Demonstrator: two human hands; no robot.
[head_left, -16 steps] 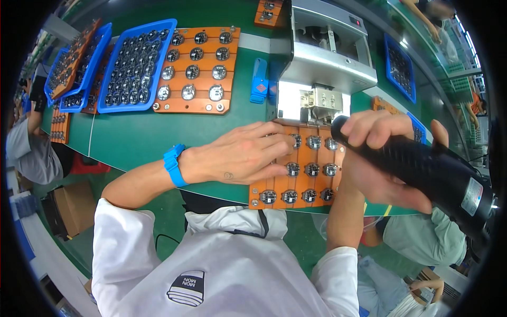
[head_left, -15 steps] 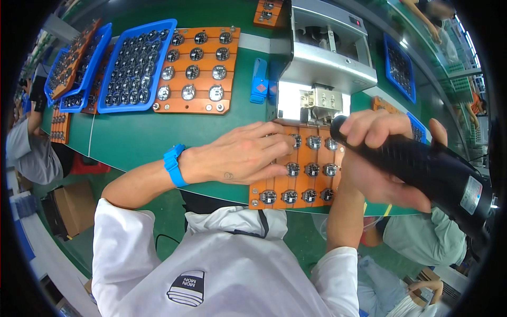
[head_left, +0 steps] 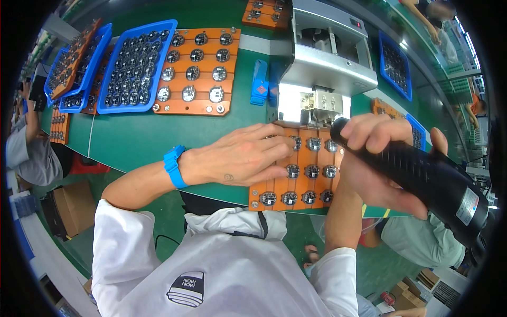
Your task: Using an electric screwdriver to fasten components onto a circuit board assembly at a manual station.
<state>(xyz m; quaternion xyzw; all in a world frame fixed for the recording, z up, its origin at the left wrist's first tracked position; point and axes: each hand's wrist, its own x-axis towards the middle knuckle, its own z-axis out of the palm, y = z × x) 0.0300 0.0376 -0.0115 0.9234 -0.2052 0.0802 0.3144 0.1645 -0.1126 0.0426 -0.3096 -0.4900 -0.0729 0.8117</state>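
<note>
My right hand (head_left: pixel 377 164) is wrapped around a thick black electric screwdriver (head_left: pixel 422 169). The tool lies slanted, its narrow front end close to the metal front of a silver screw-feeder-like machine (head_left: pixel 330 68); its very tip is hard to make out. Under both hands sits an orange fixture plate (head_left: pixel 302 182) with rows of small round circuit-board parts (head_left: pixel 311 170). My left hand (head_left: pixel 248 155), with a blue wrist strap (head_left: pixel 174 166), rests on the plate's left side, fingers spread and holding nothing. Those fingers hide some of the parts in the left column.
A second orange plate (head_left: pixel 228 87) of round parts lies at the back left, beside a filled blue tray (head_left: pixel 113 95). Between it and the machine is a blue strap-like item (head_left: pixel 259 82). Another blue tray (head_left: pixel 395 66) is right of the machine. Co-workers sit at both sides.
The screwdriver's rear end has dipped slightly with my right hand. My left hand stays put. The orange plate behind the machine shows further left, and a person at lower right has moved mostly out of view.
</note>
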